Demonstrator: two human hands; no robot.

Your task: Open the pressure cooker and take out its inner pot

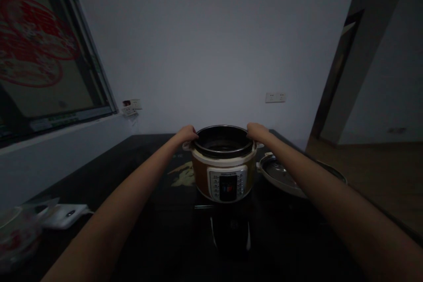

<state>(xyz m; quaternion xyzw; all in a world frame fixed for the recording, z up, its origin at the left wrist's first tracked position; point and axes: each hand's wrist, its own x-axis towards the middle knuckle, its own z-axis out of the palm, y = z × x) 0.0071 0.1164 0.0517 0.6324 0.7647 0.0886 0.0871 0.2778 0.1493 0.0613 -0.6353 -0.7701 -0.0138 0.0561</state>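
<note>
An electric pressure cooker (202, 180) with a front control panel stands on the dark table. Its black inner pot (222, 152) sits in the opening, the rim standing a little above the housing. At the rim's left side, my left hand (188, 133) has its fingers closed on the edge. My right hand (256, 131) pinches the rim on the opposite side. The fingertips are partly hidden, and dim light obscures the pot's inside. Right of the cooker, its round lid (276, 172) lies on the table, partly behind my right forearm.
On the glossy black table (178, 233), a white device (68, 216) with a cable lies at the left. Beside it is a translucent container (16, 233) with red markings. Wall sockets (275, 97) are behind the table; a window (53, 53) is at the left.
</note>
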